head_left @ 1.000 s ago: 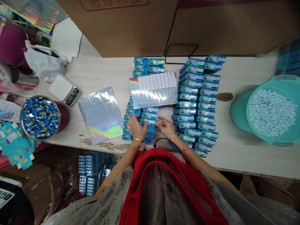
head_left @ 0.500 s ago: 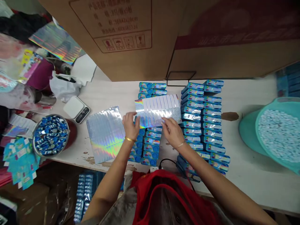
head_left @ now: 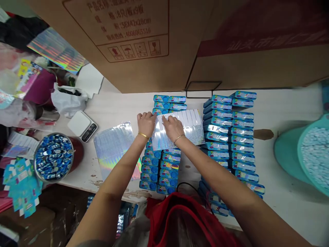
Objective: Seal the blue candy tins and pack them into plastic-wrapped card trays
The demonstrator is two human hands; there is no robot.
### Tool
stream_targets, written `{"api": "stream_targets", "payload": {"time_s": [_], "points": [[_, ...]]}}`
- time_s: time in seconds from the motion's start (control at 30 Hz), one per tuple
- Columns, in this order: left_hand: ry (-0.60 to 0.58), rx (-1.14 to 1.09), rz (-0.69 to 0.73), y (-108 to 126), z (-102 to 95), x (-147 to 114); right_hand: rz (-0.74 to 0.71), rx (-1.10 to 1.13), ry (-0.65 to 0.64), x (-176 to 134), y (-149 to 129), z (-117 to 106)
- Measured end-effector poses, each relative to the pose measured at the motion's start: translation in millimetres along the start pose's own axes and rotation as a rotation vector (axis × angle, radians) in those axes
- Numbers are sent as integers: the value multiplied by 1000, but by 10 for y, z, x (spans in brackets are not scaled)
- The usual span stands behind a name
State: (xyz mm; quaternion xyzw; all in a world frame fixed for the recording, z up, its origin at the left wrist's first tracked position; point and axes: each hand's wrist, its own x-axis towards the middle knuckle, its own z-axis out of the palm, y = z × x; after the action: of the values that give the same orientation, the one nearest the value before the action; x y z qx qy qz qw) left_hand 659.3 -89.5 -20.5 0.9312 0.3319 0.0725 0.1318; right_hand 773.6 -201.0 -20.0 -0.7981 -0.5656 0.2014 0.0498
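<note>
A silvery holographic sticker sheet [head_left: 192, 128] with narrow strips lies across two columns of small blue boxes [head_left: 150, 161]. My left hand [head_left: 146, 124] is closed at the upper left corner of this sheet, its fingertips on the edge. On the left half of the sheet rests my right hand [head_left: 173, 128], fingers curled near the top ends of the strips. Whatever is between its fingertips is hidden. To the left of the boxes, a larger holographic sheet [head_left: 113, 142] lies flat, partly covered by my left forearm.
Two more columns of blue boxes [head_left: 241, 139] stand to the right. Beyond them is a turquoise tub [head_left: 288, 147] of small pale pieces. A pot [head_left: 74, 151] of blue-and-silver pieces and a white scale [head_left: 80, 124] are at left. Large cartons [head_left: 144, 75] wall off the back.
Both hands have moved up along the sheet, the right one also leftward from the lower edge to near the strips' top ends. The whole view has shifted slightly.
</note>
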Motion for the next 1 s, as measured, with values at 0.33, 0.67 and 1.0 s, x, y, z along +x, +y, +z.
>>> {"api": "stream_targets", "payload": {"time_s": [0.33, 0.67, 1.0], "points": [[16, -5, -66, 64, -17, -31, 28, 12, 23, -37, -54, -30], [60, -27, -23, -191, -71, -207, -29, 1, 19, 36, -310, 108], [239, -377, -167, 435, -689, -1034, -4, 319, 94, -41, -248, -14]]}}
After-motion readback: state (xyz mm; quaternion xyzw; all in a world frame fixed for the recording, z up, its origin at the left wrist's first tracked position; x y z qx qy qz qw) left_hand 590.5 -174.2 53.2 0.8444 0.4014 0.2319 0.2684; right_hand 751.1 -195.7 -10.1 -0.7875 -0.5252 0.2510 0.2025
